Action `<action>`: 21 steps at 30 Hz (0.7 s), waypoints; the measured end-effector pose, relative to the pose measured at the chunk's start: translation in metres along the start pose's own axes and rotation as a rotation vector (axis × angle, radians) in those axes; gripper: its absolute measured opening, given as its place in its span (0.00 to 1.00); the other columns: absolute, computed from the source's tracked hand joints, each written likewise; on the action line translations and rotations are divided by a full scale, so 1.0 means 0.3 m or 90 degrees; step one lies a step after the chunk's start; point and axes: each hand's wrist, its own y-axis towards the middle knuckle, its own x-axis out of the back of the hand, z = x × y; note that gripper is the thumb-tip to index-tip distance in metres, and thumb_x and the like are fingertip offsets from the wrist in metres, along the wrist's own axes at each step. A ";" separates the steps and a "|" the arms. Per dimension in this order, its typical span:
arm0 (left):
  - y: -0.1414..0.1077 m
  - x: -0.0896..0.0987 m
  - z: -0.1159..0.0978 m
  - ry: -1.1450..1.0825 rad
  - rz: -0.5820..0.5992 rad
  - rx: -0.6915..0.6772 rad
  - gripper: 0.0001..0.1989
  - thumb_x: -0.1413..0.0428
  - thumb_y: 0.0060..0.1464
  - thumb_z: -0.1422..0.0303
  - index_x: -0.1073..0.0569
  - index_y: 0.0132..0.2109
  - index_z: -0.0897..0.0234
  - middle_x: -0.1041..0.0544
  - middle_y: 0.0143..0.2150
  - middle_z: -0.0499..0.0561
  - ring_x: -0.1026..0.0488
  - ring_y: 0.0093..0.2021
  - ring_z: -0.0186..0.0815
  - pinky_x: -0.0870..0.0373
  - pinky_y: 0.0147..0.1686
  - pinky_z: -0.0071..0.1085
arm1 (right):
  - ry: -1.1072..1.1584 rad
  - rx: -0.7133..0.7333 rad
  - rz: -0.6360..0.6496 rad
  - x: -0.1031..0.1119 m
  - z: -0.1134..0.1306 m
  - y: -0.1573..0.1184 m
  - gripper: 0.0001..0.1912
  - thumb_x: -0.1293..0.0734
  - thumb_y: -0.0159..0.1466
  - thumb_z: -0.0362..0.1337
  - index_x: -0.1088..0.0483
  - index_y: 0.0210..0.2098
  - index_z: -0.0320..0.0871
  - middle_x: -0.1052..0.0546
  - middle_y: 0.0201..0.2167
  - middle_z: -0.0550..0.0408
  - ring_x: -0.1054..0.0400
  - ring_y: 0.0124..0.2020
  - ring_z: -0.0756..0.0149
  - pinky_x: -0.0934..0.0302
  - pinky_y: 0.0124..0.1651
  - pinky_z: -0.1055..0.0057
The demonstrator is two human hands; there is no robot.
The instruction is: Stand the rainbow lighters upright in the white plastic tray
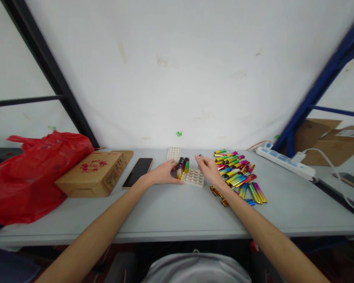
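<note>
A beige tray with rows of holes (196, 179) lies on the table in front of me. Several shiny coloured lighters (187, 165) with dark tops stand upright in its left part. My left hand (164, 173) curves around the tray's left end, thumb along the front and fingers behind, close against the lighters. Above the tray's right side, my right hand (209, 169) is closed in a pinch on a lighter (200, 156); only its top end shows. To the right lies a loose pile of metallic, rainbow-coloured lighters (236, 173), partly behind my right forearm.
A second beige tray (174, 153) is near the wall. Leftward lie a dark phone (138, 173), a cardboard box (91, 173) and a red plastic bag (41, 177). A white power strip (286, 162) with a cable runs along the right, near cardboard (327, 141).
</note>
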 end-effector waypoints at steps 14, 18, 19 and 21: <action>0.002 0.000 -0.005 0.015 -0.002 0.015 0.32 0.33 0.45 0.40 0.25 0.43 0.64 0.24 0.43 0.56 0.27 0.43 0.48 0.29 0.44 0.40 | -0.109 0.032 -0.070 -0.015 0.027 -0.018 0.27 0.40 0.66 0.55 0.47 0.18 0.47 0.45 0.16 0.62 0.50 0.23 0.69 0.56 0.29 0.69; 0.002 0.002 -0.009 0.019 0.003 0.014 0.32 0.33 0.46 0.40 0.25 0.43 0.64 0.24 0.43 0.56 0.26 0.44 0.48 0.29 0.44 0.40 | -0.112 0.030 -0.064 -0.016 0.034 -0.021 0.25 0.41 0.66 0.54 0.47 0.19 0.47 0.45 0.16 0.62 0.49 0.22 0.69 0.56 0.29 0.69; 0.001 0.003 -0.009 0.020 0.006 0.015 0.32 0.33 0.46 0.40 0.25 0.43 0.64 0.24 0.43 0.56 0.26 0.44 0.48 0.29 0.45 0.40 | -0.115 0.031 -0.060 -0.015 0.034 -0.021 0.25 0.41 0.66 0.54 0.47 0.19 0.47 0.45 0.17 0.62 0.49 0.22 0.69 0.56 0.29 0.69; 0.000 0.002 -0.009 0.019 0.005 0.017 0.32 0.33 0.46 0.40 0.25 0.43 0.64 0.24 0.44 0.56 0.26 0.44 0.49 0.29 0.45 0.40 | -0.119 0.039 -0.057 -0.015 0.036 -0.022 0.26 0.41 0.67 0.55 0.48 0.19 0.48 0.44 0.17 0.62 0.49 0.22 0.69 0.55 0.29 0.69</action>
